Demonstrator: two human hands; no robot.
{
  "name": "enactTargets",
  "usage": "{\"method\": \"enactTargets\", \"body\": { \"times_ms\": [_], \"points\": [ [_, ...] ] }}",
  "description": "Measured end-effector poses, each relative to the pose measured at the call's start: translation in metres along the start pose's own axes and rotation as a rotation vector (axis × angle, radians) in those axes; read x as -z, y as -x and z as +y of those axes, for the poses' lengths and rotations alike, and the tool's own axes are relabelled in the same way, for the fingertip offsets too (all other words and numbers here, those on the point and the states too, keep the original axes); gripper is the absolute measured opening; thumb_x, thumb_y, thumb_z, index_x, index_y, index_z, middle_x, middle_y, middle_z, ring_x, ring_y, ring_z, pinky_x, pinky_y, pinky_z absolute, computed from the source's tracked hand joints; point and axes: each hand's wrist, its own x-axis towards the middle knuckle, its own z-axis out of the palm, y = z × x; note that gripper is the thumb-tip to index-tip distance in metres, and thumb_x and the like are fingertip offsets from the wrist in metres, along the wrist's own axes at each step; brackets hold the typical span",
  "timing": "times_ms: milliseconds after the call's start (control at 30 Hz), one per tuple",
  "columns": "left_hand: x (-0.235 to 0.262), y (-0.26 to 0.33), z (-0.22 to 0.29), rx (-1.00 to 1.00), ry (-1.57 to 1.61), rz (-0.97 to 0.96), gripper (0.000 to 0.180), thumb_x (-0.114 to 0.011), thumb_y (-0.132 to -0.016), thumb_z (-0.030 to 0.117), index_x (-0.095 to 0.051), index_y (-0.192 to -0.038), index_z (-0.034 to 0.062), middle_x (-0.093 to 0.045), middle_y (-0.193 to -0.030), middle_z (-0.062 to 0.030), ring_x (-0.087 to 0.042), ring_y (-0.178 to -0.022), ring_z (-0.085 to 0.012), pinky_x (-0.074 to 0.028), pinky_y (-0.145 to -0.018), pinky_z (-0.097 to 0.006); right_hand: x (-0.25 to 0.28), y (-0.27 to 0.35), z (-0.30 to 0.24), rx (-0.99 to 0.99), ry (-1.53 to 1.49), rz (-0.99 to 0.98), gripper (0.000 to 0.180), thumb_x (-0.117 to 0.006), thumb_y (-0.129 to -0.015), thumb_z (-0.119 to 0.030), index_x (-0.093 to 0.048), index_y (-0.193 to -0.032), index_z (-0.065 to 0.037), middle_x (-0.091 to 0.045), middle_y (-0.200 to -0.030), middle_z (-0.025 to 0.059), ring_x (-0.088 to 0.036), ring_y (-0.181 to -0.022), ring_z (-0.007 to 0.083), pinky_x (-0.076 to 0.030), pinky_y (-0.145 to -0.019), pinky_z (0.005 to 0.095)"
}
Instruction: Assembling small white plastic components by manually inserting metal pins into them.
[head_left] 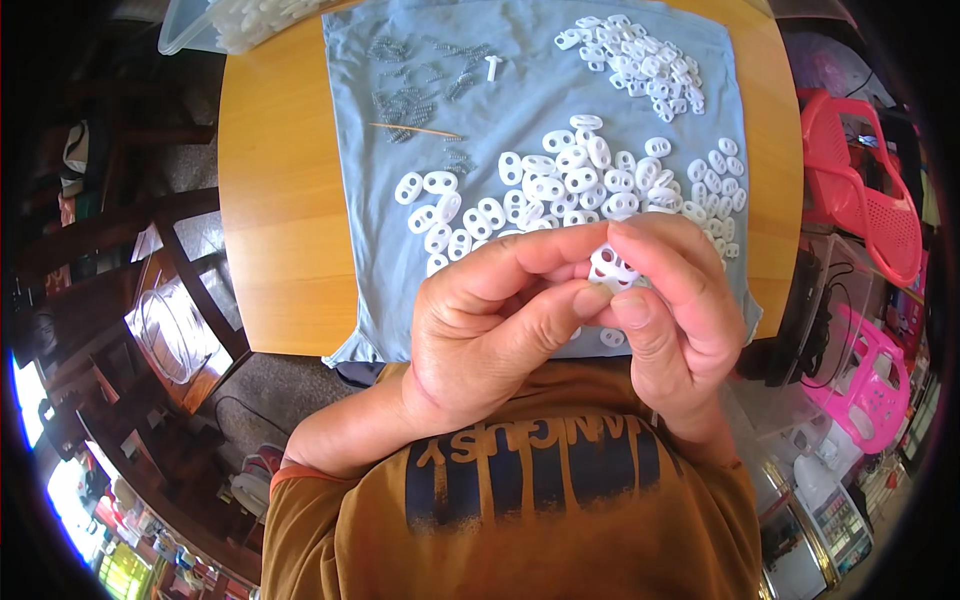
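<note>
One clear plastic tub (190,32) of white pieces stands at the far left corner of the wooden table (270,220), probably kept off the blue cloth (370,230) to leave the stock at the edge. Next come dark coil springs (400,108) in loose clumps, with a thin wooden stick (415,130) lying across them; the cloth likely stops such tiny things from rolling. The left hand (480,315) reaches over the cloth's near side, thumb and forefinger pinching a small white piece (608,262) (whether one part or two joined, I cannot tell). Beyond that hand lies a white T-shaped piece (492,70), beside the springs. White two-holed ovals (579,180) spread across the middle, presumably nearest because they are handy there. The right hand (680,300) meets the left, its thumb and fingertips on the same white piece, so both hands are together, seemingly for steadiness and a close look. Farther right, smaller white pieces (650,68) form their own heap, perhaps to keep kinds apart.
</note>
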Motion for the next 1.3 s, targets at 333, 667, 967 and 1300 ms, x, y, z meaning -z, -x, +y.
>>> {"method": "enactTargets", "body": {
  "times_ms": [333,667,967,1300],
  "points": [
    [-0.003,-0.001,-0.006,-0.084,-0.038,0.029,0.029,-0.053,-0.087,-0.006,-0.053,-0.116,-0.0056,-0.062,-0.101,-0.0115,-0.06,-0.093,-0.0143,-0.051,-0.083,-0.027,-0.008,0.004,0.01,0.094,0.019,0.067,0.024,-0.056,-0.085,-0.004,-0.059,-0.107,0.006,-0.06,-0.09,0.0115,-0.055,-0.072,0.0159,-0.045,-0.061,0.0255],
    [-0.002,-0.001,0.0,-0.007,-0.082,0.027,0.027,-0.056,-0.085,-0.004,-0.054,-0.112,-0.0044,-0.061,-0.105,-0.0136,-0.059,-0.093,-0.0166,-0.049,-0.082,-0.029,-0.011,0.008,0.011,0.086,-0.042,0.081,0.025,-0.056,-0.086,-0.005,-0.058,-0.109,0.006,-0.059,-0.092,0.012,-0.054,-0.072,0.0153,-0.046,-0.062,0.0262],
    [0.0,0.001,0.002,-0.036,0.012,-0.071,0.034,-0.053,-0.086,-0.008,-0.048,-0.119,-0.0058,-0.059,-0.107,-0.0112,-0.057,-0.101,-0.0146,-0.046,-0.089,-0.027,-0.006,0.007,0.006,0.056,-0.102,0.028,0.029,-0.06,-0.085,-0.008,-0.058,-0.11,0.005,-0.058,-0.097,0.0132,-0.057,-0.081,0.0191,-0.046,-0.07,0.0269],
    [0.002,-0.004,-0.004,-0.017,-0.002,-0.068,0.038,-0.054,-0.087,-0.005,-0.045,-0.124,-0.0053,-0.058,-0.106,-0.0103,-0.057,-0.098,-0.0144,-0.047,-0.086,-0.026,-0.014,0.014,0.001,-0.081,-0.101,0.125,0.028,-0.056,-0.087,-0.006,-0.057,-0.112,0.005,-0.056,-0.101,0.0137,-0.057,-0.082,0.0181,-0.046,-0.071,0.0256]
  ]
}}
